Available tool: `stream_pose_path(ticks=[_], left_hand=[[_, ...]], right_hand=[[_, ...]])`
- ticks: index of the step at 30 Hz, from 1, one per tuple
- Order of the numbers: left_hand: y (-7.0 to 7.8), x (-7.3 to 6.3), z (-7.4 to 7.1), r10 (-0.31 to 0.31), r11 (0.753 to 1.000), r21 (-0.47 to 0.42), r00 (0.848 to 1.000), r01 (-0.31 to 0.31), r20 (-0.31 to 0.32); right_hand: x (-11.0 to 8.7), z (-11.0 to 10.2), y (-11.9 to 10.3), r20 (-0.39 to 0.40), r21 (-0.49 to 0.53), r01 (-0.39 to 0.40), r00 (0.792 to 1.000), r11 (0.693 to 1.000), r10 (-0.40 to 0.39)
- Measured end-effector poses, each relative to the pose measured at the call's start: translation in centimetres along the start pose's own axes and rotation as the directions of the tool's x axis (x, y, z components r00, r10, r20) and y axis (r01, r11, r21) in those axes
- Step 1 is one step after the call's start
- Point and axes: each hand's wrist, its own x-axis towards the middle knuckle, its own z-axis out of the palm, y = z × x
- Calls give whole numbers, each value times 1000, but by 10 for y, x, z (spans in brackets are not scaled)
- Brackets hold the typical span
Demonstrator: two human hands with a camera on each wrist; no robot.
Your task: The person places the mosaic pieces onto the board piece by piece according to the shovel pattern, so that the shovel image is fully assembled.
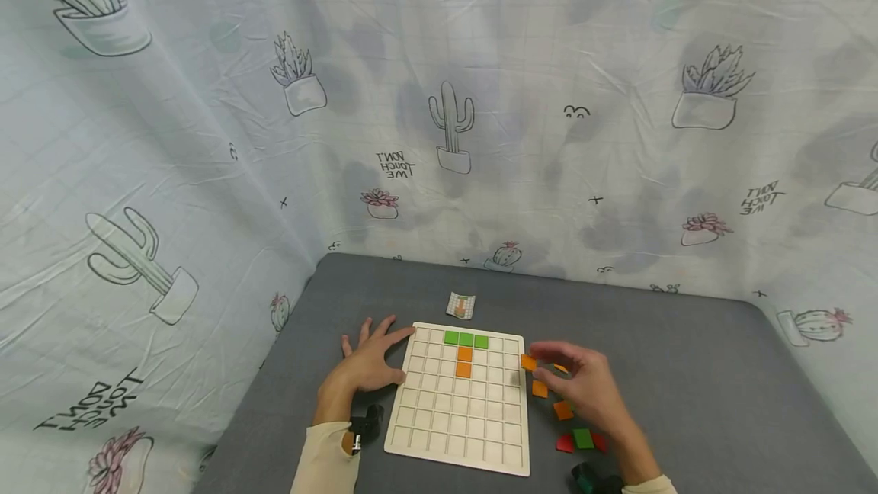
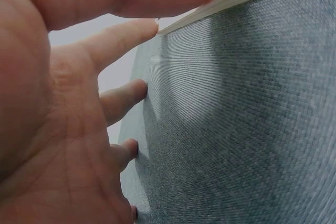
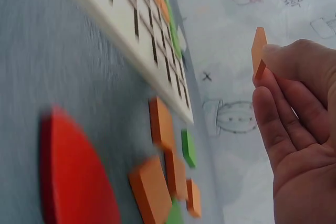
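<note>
A pale grid board (image 1: 439, 421) lies on the grey table, with three green square tiles (image 1: 466, 339) in a row near its far edge and two orange tiles (image 1: 464, 362) below the middle one. My left hand (image 1: 366, 363) rests at the board's left edge, fingers spread, thumb and index fingertip touching the rim. Over the board's right edge, my right hand (image 1: 583, 380) pinches an orange square tile (image 3: 258, 52) between thumb and fingers. Under and beside that hand lie loose orange tiles (image 3: 151, 190), a green tile (image 1: 582, 438) and red curved pieces (image 3: 76, 174).
A small printed card (image 1: 460, 306) with a coloured grid pattern lies beyond the board's far edge. A cloth with cactus drawings (image 1: 453, 128) hangs behind and beside the grey table (image 1: 658, 372).
</note>
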Motion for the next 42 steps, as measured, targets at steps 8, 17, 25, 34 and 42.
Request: stream_pose_path(ticks=[8,17,25,34,42], left_hand=[[2,0,-1,-8,1000,7,1000,8,0],[3,1,1,-4,1000,16,1000,4,-2],[3,2,2,-4,1000,21,1000,4,-6],[2,2,2,-7,1000,17,1000,7,-5],[-1,2,3,-7,1000,16,1000,7,1]], right_hand=[[3,27,-9,-17,28,-11,1000,1000,12],[5,51,-16,-9,33,-25,1000,999,25],[7,67,-13,26,77,-16,1000,997,14],[8,84,-8,59,65,55,997,996,-59],[7,96,-9,88,15,45,995,999,-47]])
